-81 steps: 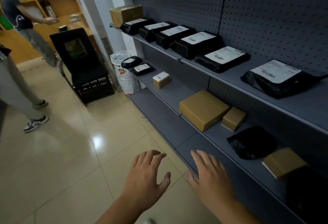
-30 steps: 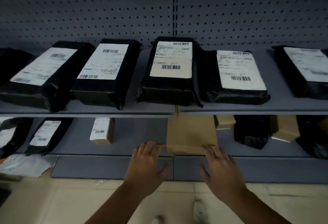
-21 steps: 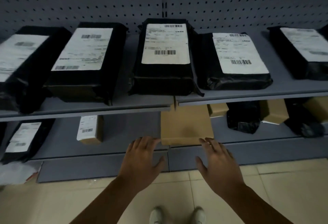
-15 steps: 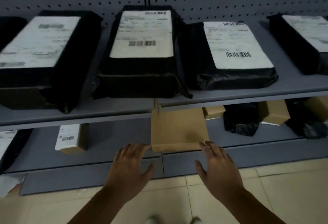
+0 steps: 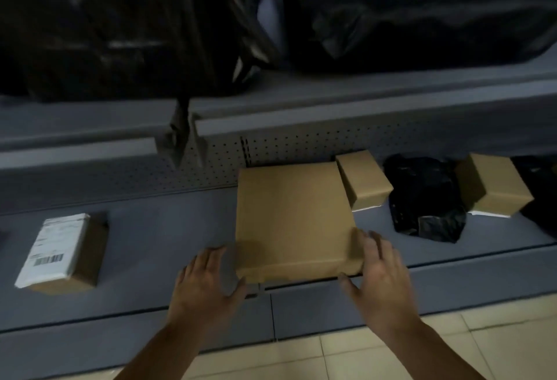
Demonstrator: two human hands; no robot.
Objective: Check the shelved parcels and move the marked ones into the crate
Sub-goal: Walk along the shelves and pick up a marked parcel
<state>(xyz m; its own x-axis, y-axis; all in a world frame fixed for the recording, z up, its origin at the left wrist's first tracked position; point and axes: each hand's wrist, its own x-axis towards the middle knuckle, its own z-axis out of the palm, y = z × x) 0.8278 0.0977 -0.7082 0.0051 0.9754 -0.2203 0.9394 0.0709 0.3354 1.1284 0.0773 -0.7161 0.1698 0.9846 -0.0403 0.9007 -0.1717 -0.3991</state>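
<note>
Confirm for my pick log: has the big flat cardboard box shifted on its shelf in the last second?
No. The flat cardboard box still lies with its front edge at the front of the shelf and the small box at its right rear corner.

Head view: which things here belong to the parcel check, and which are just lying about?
Job: large box, between left hand and right hand; also to check: labelled box, small box, black bag, far box, upper parcels.
Just there: shelf, pegboard, floor. Crate not in view.
</note>
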